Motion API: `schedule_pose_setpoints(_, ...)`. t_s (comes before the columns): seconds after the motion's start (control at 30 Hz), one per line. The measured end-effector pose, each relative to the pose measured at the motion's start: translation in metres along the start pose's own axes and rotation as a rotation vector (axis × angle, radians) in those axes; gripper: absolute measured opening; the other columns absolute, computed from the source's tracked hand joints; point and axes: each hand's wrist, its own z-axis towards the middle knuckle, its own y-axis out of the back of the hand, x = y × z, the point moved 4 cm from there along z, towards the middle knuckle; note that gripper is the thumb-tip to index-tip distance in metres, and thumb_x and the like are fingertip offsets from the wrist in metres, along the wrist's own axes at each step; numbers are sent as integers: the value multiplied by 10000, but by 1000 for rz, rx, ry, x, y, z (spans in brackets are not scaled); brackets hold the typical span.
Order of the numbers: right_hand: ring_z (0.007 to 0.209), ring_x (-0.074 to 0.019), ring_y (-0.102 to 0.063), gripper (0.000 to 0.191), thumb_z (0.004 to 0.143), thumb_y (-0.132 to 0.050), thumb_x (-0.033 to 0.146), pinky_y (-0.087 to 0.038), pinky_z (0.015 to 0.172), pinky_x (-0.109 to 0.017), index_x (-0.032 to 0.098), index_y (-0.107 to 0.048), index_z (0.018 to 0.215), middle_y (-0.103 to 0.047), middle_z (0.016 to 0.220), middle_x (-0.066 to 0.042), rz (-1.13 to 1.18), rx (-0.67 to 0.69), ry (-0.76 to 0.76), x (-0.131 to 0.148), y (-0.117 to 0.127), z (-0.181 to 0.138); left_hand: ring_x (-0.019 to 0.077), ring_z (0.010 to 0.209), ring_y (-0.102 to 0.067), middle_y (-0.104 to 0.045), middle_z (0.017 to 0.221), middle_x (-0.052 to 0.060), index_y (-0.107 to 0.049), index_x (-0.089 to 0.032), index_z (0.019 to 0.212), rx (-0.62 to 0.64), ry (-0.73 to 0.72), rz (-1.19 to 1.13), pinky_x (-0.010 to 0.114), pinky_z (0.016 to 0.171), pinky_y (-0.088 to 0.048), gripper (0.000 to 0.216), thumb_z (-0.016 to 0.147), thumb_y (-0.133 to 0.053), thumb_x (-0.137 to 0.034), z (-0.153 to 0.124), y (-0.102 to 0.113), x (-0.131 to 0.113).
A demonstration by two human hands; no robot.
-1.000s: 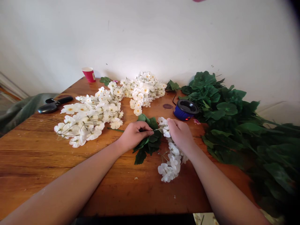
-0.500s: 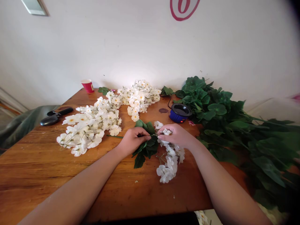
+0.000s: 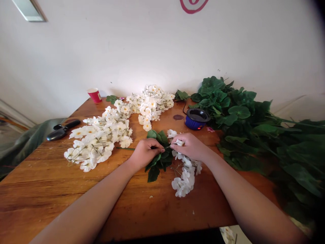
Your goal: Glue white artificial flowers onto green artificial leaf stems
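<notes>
My left hand point(image 3: 146, 152) grips the stem of an artificial green leaf sprig point(image 3: 157, 159), whose leaves spread above and below my fingers. My right hand point(image 3: 190, 146) pinches the top of an artificial white flower spray point(image 3: 184, 178), which hangs toward me across the wooden table point(image 3: 50, 179). The fingertips of both hands meet around the stems, hiding exactly how the stems join.
Loose white flower sprays point(image 3: 99, 137) and another cluster point(image 3: 151, 105) lie left and ahead. A large heap of green leaf sprigs point(image 3: 243, 135) fills the right. A blue-and-black pot point(image 3: 197, 119) with a cord, black-handled scissors point(image 3: 61, 132) and a red paper cup point(image 3: 94, 95) stand nearby.
My right hand has moved left, closing the gap to my left hand at the stems. The flower spray has shifted with it. The camera view has tilted upward.
</notes>
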Motion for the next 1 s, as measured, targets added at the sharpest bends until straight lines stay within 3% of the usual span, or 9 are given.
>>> schedule_pose_setpoints(0.7, 773, -189, -630, 137, 829, -587, 267, -433, 727, -291, 181, -691, 807, -715, 818, -44, 23, -43, -6, -2, -15, 3, 149, 705, -638, -705, 715, 5, -732, -194, 682, -19, 92, 19, 283, 691, -489, 83, 724, -692, -134, 2, 0, 5)
schedule_pose_setpoints(1.0, 732, -184, -632, 202, 822, -617, 357, -436, 681, -269, 175, -703, 838, -714, 800, -35, 170, -160, -117, 6, -6, 1, 164, 751, -655, -730, 777, 17, -733, -186, 760, -64, 98, 27, 290, 716, -499, 117, 786, -692, -293, 2, 8, 1)
